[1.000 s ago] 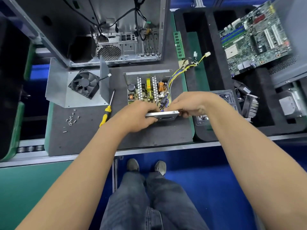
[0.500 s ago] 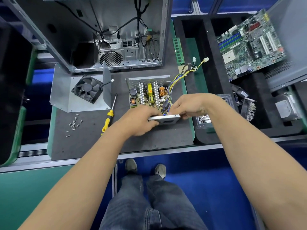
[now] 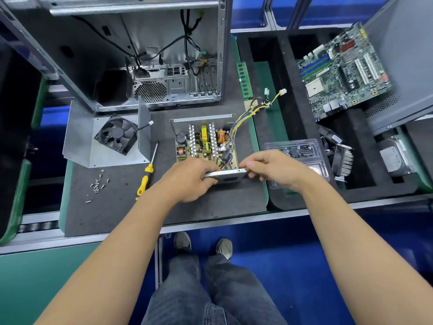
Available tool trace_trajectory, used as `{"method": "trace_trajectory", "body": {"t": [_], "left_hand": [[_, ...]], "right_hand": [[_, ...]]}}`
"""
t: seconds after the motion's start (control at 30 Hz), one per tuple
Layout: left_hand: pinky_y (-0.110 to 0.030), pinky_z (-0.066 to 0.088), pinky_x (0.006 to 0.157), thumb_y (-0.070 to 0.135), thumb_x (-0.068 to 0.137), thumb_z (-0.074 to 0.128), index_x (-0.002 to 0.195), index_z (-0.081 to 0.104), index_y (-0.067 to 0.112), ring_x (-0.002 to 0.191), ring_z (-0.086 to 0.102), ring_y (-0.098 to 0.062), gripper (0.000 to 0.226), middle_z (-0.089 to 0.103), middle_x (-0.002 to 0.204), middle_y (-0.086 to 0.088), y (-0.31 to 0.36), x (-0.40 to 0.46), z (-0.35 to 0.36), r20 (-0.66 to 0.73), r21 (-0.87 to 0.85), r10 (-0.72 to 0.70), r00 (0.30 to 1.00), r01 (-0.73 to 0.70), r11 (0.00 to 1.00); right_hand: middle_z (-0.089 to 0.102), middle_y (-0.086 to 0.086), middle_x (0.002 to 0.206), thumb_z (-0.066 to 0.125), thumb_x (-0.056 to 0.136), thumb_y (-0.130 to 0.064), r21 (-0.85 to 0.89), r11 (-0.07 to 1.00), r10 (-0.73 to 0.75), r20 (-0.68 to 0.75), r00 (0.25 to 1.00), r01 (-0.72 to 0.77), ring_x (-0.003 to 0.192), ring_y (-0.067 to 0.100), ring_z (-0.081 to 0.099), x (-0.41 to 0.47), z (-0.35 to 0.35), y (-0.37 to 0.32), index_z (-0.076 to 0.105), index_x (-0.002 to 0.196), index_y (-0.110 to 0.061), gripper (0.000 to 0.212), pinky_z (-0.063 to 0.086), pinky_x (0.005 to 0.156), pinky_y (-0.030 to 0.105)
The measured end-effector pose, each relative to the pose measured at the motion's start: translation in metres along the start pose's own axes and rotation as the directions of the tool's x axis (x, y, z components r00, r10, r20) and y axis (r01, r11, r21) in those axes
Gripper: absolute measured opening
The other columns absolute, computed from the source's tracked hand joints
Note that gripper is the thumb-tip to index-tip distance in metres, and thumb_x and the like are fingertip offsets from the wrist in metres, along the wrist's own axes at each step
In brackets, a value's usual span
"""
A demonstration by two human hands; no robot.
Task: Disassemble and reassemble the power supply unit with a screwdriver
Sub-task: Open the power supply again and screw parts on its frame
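The power supply's (image 3: 206, 141) near wall is being gripped by both hands (image 3: 189, 179) (image 3: 274, 170); wires (image 3: 243, 116) risk being snagged if it is tugged.

No legible text, brand or number is present. The motherboard (image 3: 342, 71) and the circuit board inside the open power supply unit (image 3: 205, 141) carry printed markings, all too small and blurred to read. A red mark on the unit's yellow component (image 3: 205, 134) cannot be made out as a character.

both hands (image 3: 189, 178) gripping power supply (image 3: 206, 141), screwdriver (image 3: 147, 171) beside
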State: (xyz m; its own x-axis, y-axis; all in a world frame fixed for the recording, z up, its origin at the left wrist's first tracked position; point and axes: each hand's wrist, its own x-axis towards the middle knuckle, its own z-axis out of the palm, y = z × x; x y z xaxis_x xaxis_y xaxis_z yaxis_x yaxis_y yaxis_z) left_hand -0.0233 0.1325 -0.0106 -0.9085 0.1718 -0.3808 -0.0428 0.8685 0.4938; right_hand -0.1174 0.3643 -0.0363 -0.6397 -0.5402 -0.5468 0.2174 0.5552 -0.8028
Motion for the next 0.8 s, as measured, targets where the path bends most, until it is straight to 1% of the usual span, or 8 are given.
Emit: {"method": "trace_trajectory", "body": {"t": [0.1, 0.17, 0.27, 0.37, 0.5, 0.57, 0.63, 0.8], "left_hand": [[-0.033, 0.04, 0.069, 0.029, 0.097, 0.059, 0.093, 0.063, 0.032, 0.08, 0.051, -0.021, 0.006, 0.055, 0.077, 0.011, -0.001, 0.004, -0.002, -0.021, 0.008, 0.0, 1.0, 0.0, 1.0], [-0.033, 0.039, 0.066, 0.029, 0.097, 0.059, 0.083, 0.057, 0.031, 0.078, 0.051, -0.024, 0.015, 0.052, 0.072, 0.01, -0.003, 0.007, -0.006, -0.021, 0.029, -0.003, 1.0, 0.004, 1.0], [-0.035, 0.045, 0.071, 0.03, 0.097, 0.059, 0.099, 0.066, 0.031, 0.082, 0.053, -0.024, 0.007, 0.057, 0.08, 0.009, -0.006, 0.01, -0.012, 0.008, 0.042, -0.018, 1.0, 0.017, 0.999], [-0.037, 0.05, 0.077, 0.032, 0.096, 0.06, 0.108, 0.068, 0.035, 0.087, 0.058, -0.022, 0.015, 0.065, 0.091, 0.007, -0.007, 0.011, -0.013, 0.031, 0.029, -0.027, 0.999, 0.027, 0.999], [-0.037, 0.051, 0.078, 0.035, 0.095, 0.061, 0.11, 0.068, 0.037, 0.09, 0.06, -0.021, 0.017, 0.068, 0.094, 0.008, -0.009, 0.012, -0.014, 0.059, 0.023, -0.031, 0.998, 0.03, 0.999], [-0.037, 0.051, 0.08, 0.036, 0.094, 0.062, 0.112, 0.068, 0.038, 0.093, 0.061, -0.02, 0.019, 0.07, 0.098, 0.008, -0.01, 0.014, -0.016, 0.087, 0.002, -0.028, 0.996, 0.028, 1.0], [-0.038, 0.052, 0.085, 0.04, 0.092, 0.066, 0.114, 0.068, 0.036, 0.097, 0.062, -0.02, 0.023, 0.071, 0.103, 0.007, -0.011, 0.016, -0.018, 0.118, -0.035, -0.018, 0.993, 0.023, 0.999], [-0.037, 0.051, 0.091, 0.054, 0.086, 0.069, 0.117, 0.067, 0.036, 0.101, 0.061, -0.018, 0.036, 0.069, 0.11, 0.005, -0.012, 0.017, -0.02, 0.162, -0.086, -0.025, 0.986, 0.039, 0.995]], "right_hand": [[0.075, -0.013, 0.086, 0.066, 0.094, -0.02, 0.068, 0.994, -0.077, -0.07, 0.995, 0.082, 0.083, 0.002, 0.066, -0.011, 0.011, 0.013, 0.073, 0.092, -0.032, 0.014, 0.05, 0.069, 0.014], [0.074, -0.019, 0.083, 0.076, 0.085, -0.016, 0.074, 0.991, -0.105, -0.12, 0.987, 0.115, 0.077, -0.004, 0.065, -0.011, 0.02, 0.014, 0.072, 0.088, -0.036, 0.021, 0.047, 0.073, 0.009], [0.068, -0.024, 0.07, 0.082, 0.078, -0.016, -0.077, 0.984, -0.176, -0.254, 0.951, 0.162, 0.067, -0.007, 0.057, -0.004, 0.032, 0.015, 0.071, 0.079, -0.035, 0.022, 0.044, 0.069, 0.007], [0.061, -0.024, 0.07, 0.08, 0.08, -0.017, -0.236, 0.951, -0.271, -0.329, 0.905, 0.199, 0.07, -0.009, 0.054, 0.0, 0.041, 0.013, 0.075, 0.086, -0.02, 0.008, 0.037, 0.067, 0.005], [0.063, -0.023, 0.082, 0.079, 0.081, -0.017, -0.325, 0.921, -0.306, -0.251, 0.918, 0.217, 0.08, -0.001, 0.054, -0.002, 0.031, 0.009, 0.077, 0.09, -0.017, 0.009, 0.035, 0.075, 0.003], [0.068, -0.026, 0.084, 0.077, 0.084, -0.022, -0.276, 0.947, -0.202, -0.122, 0.972, 0.162, 0.083, -0.008, 0.059, -0.003, 0.015, 0.005, 0.077, 0.094, -0.024, 0.011, 0.038, 0.075, 0.004], [0.072, -0.026, 0.088, 0.071, 0.089, -0.028, -0.198, 0.972, -0.15, -0.113, 0.982, 0.126, 0.083, -0.012, 0.062, 0.001, -0.004, -0.003, 0.077, 0.092, -0.028, 0.007, 0.041, 0.073, 0.004], [0.076, 0.008, 0.094, 0.06, 0.097, -0.022, 0.251, 0.966, 0.083, -0.517, 0.852, 0.058, 0.073, 0.008, 0.065, 0.038, -0.032, -0.017, 0.071, 0.092, -0.016, 0.013, 0.051, 0.068, 0.024]]}}
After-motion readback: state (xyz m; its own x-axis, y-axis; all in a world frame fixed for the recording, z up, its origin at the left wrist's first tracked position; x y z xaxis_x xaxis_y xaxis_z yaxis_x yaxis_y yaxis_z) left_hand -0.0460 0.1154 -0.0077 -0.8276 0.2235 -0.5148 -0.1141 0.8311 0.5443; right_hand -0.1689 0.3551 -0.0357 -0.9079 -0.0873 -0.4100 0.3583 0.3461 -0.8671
